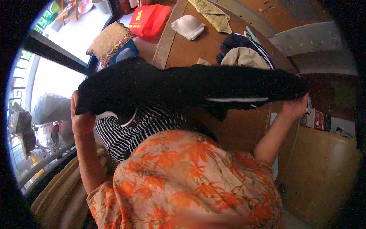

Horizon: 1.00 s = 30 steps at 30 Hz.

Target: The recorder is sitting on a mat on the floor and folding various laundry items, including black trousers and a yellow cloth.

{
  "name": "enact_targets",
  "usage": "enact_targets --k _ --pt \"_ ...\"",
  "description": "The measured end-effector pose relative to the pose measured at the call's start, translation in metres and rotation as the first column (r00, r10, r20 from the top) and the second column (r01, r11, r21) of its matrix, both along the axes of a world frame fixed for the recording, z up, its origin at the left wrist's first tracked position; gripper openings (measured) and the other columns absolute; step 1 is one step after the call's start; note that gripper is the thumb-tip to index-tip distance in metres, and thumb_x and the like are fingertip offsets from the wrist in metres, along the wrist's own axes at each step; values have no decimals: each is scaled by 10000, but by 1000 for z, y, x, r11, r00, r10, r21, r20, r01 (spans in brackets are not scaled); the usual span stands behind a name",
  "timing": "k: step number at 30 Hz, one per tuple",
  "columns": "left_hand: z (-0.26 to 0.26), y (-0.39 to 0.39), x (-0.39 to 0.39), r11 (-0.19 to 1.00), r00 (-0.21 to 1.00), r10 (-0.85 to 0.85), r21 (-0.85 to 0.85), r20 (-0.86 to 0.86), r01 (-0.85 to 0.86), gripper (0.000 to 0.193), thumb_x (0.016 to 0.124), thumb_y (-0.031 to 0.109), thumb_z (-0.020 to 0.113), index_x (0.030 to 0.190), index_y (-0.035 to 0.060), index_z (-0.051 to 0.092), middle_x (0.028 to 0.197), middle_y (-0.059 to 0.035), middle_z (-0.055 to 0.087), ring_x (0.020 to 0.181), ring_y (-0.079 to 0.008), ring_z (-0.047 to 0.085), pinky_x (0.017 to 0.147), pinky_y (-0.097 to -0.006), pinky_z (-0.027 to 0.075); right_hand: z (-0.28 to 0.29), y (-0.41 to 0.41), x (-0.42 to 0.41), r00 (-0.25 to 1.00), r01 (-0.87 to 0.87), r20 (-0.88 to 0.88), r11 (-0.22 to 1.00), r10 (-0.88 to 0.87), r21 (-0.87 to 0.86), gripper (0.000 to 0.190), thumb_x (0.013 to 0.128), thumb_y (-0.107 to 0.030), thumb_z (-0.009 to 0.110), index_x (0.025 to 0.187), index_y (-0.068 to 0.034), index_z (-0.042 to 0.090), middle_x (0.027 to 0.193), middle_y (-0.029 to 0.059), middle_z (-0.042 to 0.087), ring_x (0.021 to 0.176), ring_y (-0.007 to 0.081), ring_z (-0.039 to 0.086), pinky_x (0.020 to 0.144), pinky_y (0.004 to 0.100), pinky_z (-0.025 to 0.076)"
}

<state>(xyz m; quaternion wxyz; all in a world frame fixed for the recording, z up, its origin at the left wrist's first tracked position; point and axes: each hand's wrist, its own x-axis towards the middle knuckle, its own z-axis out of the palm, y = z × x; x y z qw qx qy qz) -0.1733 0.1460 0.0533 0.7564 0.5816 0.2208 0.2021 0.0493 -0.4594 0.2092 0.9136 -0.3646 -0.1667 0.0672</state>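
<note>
A black cloth garment (183, 86) with a white stripe is stretched sideways between my two hands, above my lap. My left hand (83, 106) grips its left end, the fingers partly hidden by the cloth. At the far right, my right hand (296, 107) holds the other end. Beneath the garment lies a black-and-white striped cloth (137, 131). A white cord hangs near it. Just beyond the black garment sit a beige cloth item (244, 57) and a dark blue garment (228, 43) with white stripes.
On the brown surface (183, 54) lie a white folded cloth (188, 27) and a yellow quilted cloth (213, 15). A red bag (148, 20) and a woven cushion (110, 40) are at the upper left, beside the window. A wooden panel (323, 171) stands at the right.
</note>
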Motion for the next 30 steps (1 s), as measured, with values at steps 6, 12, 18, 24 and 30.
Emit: enact_targets --k 6,12,18,24,30 --pt "43 3 -28 995 904 -16 -86 427 58 730 658 141 700 1321 9 423 1284 -204 524 1220 -344 492 1019 -457 418 50 -50 -19 615 720 613 35 -496 -694 387 950 -300 467 1133 1 627 1115 138 653 980 334 638 864 512 518" --pt "50 4 103 971 969 -229 88 94 221 488 867 181 616 1293 -23 490 1231 -133 567 1133 -223 535 992 -349 403 -5 -28 89 729 627 246 480 -638 -614 317 910 -252 558 1157 -58 603 1084 76 624 1008 242 558 878 433 444" --pt "-142 -10 111 767 840 -301 409 -452 495 605 879 275 664 1359 -16 439 1326 -194 515 1246 -264 474 1031 -363 384 -194 23 147 959 145 142 -6 -245 -989 312 902 -228 605 1156 -47 589 1112 94 617 1039 192 564 897 339 444" --pt "-125 -67 37 586 949 -27 764 -316 271 644 900 174 637 1435 5 319 1421 -186 412 1301 -263 403 1080 -360 330 -216 183 2 725 649 628 25 282 -760 487 725 -85 702 1175 9 541 1263 214 518 1179 395 477 1021 463 371" --pt "-158 -57 41 950 953 -42 284 -299 131 591 918 203 617 1430 68 353 1207 -195 566 1017 -257 586 891 -314 472 -163 373 -94 511 116 634 684 581 -720 654 734 -205 714 1329 -62 484 1409 158 430 1323 337 374 1098 464 270"
